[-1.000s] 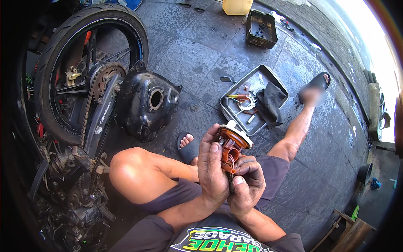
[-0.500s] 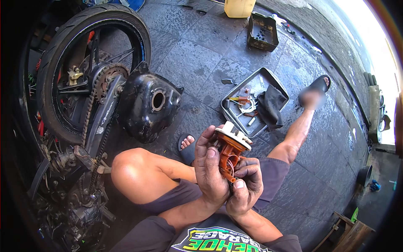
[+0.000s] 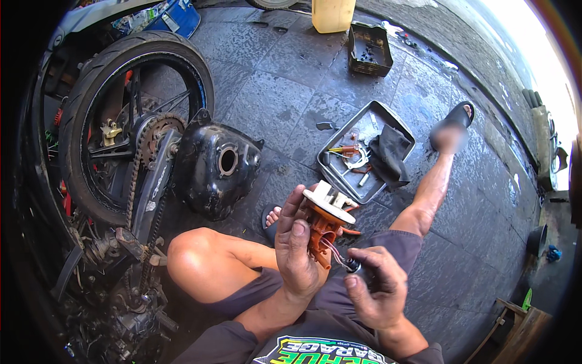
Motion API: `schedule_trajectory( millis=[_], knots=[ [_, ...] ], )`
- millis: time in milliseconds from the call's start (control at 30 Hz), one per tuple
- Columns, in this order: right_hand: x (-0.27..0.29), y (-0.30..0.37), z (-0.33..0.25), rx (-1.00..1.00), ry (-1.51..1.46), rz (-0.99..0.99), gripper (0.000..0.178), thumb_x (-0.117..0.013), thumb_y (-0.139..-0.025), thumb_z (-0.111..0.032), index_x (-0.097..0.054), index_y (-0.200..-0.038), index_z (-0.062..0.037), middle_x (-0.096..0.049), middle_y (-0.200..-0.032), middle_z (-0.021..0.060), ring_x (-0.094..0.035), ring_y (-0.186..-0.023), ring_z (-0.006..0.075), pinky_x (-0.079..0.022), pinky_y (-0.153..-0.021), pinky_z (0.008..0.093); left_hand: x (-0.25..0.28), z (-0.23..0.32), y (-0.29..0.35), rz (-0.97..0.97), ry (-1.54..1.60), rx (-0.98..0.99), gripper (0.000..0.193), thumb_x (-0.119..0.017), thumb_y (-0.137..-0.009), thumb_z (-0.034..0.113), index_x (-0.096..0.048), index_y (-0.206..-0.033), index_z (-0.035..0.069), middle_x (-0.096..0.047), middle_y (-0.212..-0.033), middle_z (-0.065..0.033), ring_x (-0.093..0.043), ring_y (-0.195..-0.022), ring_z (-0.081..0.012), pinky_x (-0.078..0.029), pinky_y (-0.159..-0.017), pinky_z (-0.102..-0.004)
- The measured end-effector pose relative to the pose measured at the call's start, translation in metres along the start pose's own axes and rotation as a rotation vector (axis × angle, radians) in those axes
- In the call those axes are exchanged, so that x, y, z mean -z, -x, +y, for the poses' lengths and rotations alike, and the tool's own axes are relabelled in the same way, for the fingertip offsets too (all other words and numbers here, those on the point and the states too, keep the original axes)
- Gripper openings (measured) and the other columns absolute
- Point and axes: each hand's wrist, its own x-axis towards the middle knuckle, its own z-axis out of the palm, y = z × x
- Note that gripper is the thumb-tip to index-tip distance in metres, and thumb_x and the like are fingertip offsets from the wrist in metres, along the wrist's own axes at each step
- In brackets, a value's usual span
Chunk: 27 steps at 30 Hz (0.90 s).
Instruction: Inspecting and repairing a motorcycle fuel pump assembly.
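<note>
My left hand (image 3: 297,255) is closed around a fuel pump assembly (image 3: 321,238), its off-white round flange tilted at the top and its orange plastic body below. Thin wires (image 3: 332,249) run from an opening in the body to a small dark cylindrical pump motor (image 3: 353,264). The fingers of my right hand (image 3: 382,285) pinch this motor just outside the housing; most of it is hidden by the fingers. Left of my hands, a black metal fuel tank (image 3: 209,170) with a round opening on its face rests on the floor.
A motorcycle rear wheel (image 3: 203,79) with chain and swingarm stands at the left. Ahead lies a grey tray (image 3: 328,172) with a dark cloth (image 3: 391,155) and small parts. Farther off are a dark box (image 3: 371,67) and a yellow jerrycan (image 3: 332,15). My legs flank the work.
My right hand has moved right and away from the orange body, drawing the wired motor out of it. My left hand still grips the assembly, slightly lower and further left.
</note>
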Motion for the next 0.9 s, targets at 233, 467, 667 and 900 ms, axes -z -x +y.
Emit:
schedule_trajectory(
  millis=[233, 467, 667, 900],
  knots=[
    [0.030, -0.026, -0.023, -0.156, -0.044, -0.187, 0.035, -0.077, -0.086, -0.007, -0.065, -0.117, 0.0043, -0.071, -0.105, 0.0165, -0.072, -0.092, 0.0216, -0.056, -0.079, 0.0310, 0.006, 0.003, -0.002, -0.229, 0.191, 0.108, 0.062, -0.046, -0.099, 0.016, -0.029, -0.156, 0.002, -0.044, -0.153, -0.0185, -0.054, -0.133, -0.0335, -0.052, -0.105, -0.0482],
    [0.019, -0.012, -0.013, -0.205, -0.254, -0.158, 0.040, -0.076, -0.087, -0.005, -0.062, -0.123, 0.0039, -0.071, -0.110, 0.0136, -0.069, -0.101, 0.0165, -0.056, -0.085, 0.0295, -0.011, 0.018, -0.003, -0.169, -0.068, -0.143, 0.077, -0.049, -0.080, 0.009, -0.031, -0.154, 0.001, -0.043, -0.150, -0.0265, -0.047, -0.139, -0.0370, -0.041, -0.117, -0.0499],
    [0.008, -0.012, -0.019, -0.184, -0.261, -0.094, 0.042, -0.076, -0.089, -0.008, -0.059, -0.125, 0.0050, -0.072, -0.108, 0.0167, -0.072, -0.097, 0.0185, -0.058, -0.081, 0.0298, 0.002, 0.016, -0.004, -0.156, -0.114, -0.172, 0.039, -0.048, -0.095, 0.011, -0.048, -0.133, 0.003, -0.054, -0.138, -0.0251, -0.059, -0.125, -0.0388, -0.056, -0.101, -0.0538],
    [0.010, -0.026, -0.042, -0.063, -0.033, -0.053, 0.037, -0.077, -0.087, -0.010, -0.063, -0.119, 0.0044, -0.074, -0.096, 0.0162, -0.075, -0.080, 0.0202, -0.059, -0.067, 0.0288, 0.006, 0.017, -0.005, -0.170, -0.016, -0.112, 0.027, -0.046, -0.104, 0.019, -0.051, -0.127, 0.006, -0.063, -0.124, -0.0228, -0.069, -0.108, -0.0369, -0.060, -0.094, -0.0512]
  ],
)
